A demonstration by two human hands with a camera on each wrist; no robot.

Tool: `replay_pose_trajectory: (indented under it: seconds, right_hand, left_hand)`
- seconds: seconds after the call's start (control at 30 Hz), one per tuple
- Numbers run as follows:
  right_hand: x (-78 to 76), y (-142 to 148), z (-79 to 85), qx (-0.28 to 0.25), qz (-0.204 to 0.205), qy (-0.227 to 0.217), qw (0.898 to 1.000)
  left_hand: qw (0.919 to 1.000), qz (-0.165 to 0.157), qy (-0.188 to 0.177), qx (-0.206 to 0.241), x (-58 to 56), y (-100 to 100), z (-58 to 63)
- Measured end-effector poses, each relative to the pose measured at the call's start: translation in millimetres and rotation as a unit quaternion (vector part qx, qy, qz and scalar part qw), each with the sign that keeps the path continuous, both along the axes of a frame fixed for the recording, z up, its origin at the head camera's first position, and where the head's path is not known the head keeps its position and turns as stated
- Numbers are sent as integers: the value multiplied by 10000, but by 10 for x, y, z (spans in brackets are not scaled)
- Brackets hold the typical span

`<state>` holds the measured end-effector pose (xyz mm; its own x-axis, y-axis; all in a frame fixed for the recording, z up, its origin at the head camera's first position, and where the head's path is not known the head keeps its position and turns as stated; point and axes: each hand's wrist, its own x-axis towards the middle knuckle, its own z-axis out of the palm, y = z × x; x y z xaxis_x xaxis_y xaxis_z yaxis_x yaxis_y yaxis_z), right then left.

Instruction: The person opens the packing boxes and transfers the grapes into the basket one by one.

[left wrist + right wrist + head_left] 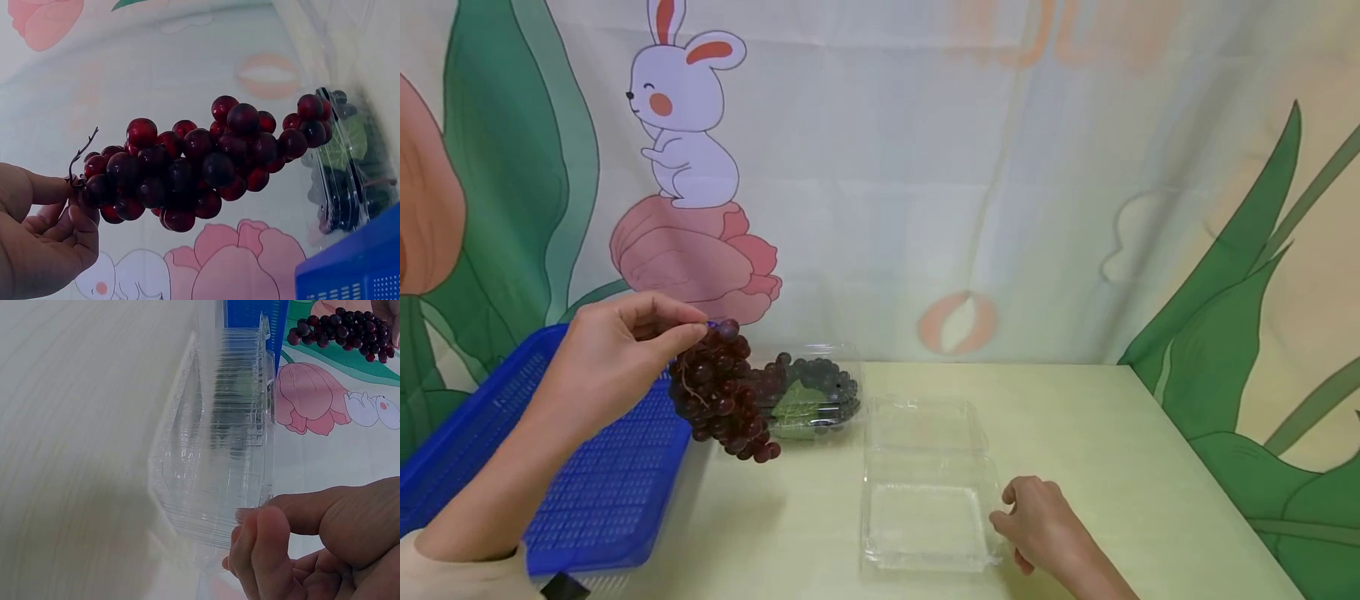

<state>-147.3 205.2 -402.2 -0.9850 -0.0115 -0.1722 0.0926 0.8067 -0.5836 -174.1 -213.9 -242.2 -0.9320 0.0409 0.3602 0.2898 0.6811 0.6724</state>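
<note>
Left grip: the left hand [617, 358] grasps the grapes [718, 392], thumb and fingers pinching the top end of the bunch.
Grapes: hanging in the air below and to the right of the left fingertips, over the bench [1090, 433], with a bare stem [80, 152] poking out at the pinch.
Right grip: the right hand [1037, 525], fingers bent, at the right side of the open box [925, 521]; I cannot tell whether it pinches the rim.
Open box: see-through, base toward the near edge of the bench, lid folded toward the back edge, well apart from the right edge.
Full box [850, 358]: near the back edge, behind the grapes, with dark fruit and a green leaf inside.
Blue basket [602, 550]: at the bench's left, its right rim near the grapes.
Back edge: meets the backdrop [865, 208].
Writing: faint orange marks [1007, 33] high on the backdrop, too blurred to read.
</note>
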Motion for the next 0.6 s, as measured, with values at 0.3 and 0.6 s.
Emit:
replay_pose_trajectory:
  seconds: [0.3, 0.6]
  right_hand:
    - [31, 9, -5, -56, -27, -42, 10000]
    - [10, -16, -1, -43, 22, -84, 10000]
  left_hand:
    - [9985, 518, 169, 64, 15, -284, -43]
    - [9945, 1002, 269, 114, 64, -489, -43]
